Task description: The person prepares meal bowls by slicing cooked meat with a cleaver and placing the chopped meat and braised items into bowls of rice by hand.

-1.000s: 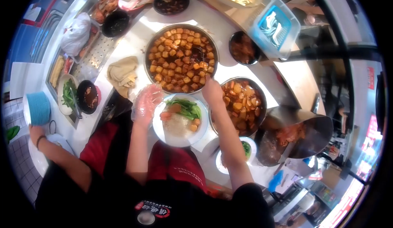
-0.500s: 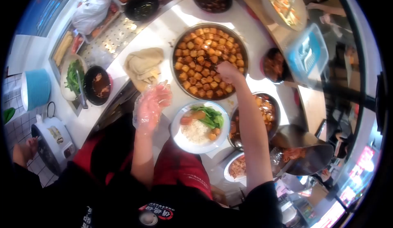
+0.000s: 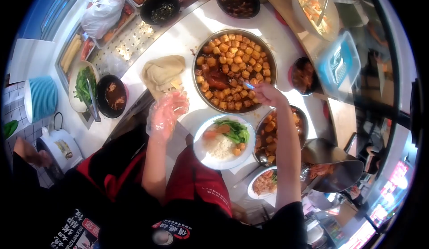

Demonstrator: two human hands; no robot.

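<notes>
My right hand (image 3: 269,95) is closed on the shiny handle of a utensil (image 3: 249,85) that reaches into a wide round pan (image 3: 195,77) of browned tofu cubes in dark sauce. Its far end is hard to make out near a reddish, cube-free patch of sauce. My left hand (image 3: 166,113), in a clear plastic glove, is raised beside the folded beige cloth (image 3: 163,72), fingers loosely curved and apart, nothing visible in them. Between my forearms sits a white plate (image 3: 210,162) with rice (image 3: 220,147), green vegetables (image 3: 236,132), an orange-brown piece and a few cubes.
Right of the plate stands a second pan (image 3: 305,128) of braised food, with a small dish of shredded meat (image 3: 263,183) below it. Black bowls (image 3: 109,94) and a tray of greens (image 3: 85,86) lie left. Another person's hand (image 3: 33,153) is near a white cooker (image 3: 67,148).
My right hand has drawn back toward the pan's near right edge, and the utensil handle now shows. A reddish sauce patch has appeared among the cubes. The view has shifted slightly.
</notes>
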